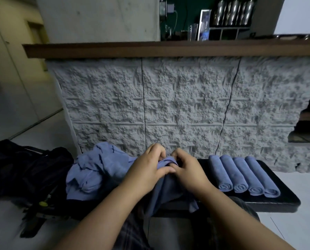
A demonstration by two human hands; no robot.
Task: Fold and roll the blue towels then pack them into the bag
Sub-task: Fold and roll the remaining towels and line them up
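Soft, matt blue cloth in the rolled towels (240, 175) and the loose heap (94, 170). Smooth, faintly glossy black table (276, 201). Rough, pitted grey stone-look wall (177, 105). Matt brown wooden ledge (168, 49). Shiny metal bottles (233, 12). Dark fabric bag (24, 170).

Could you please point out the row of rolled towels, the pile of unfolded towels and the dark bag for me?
rolled towels (240, 175): head view, top of the second roll from the left.
pile of unfolded towels (96, 166): head view, middle of the crumpled heap.
dark bag (24, 170): head view, its dark upper fabric.
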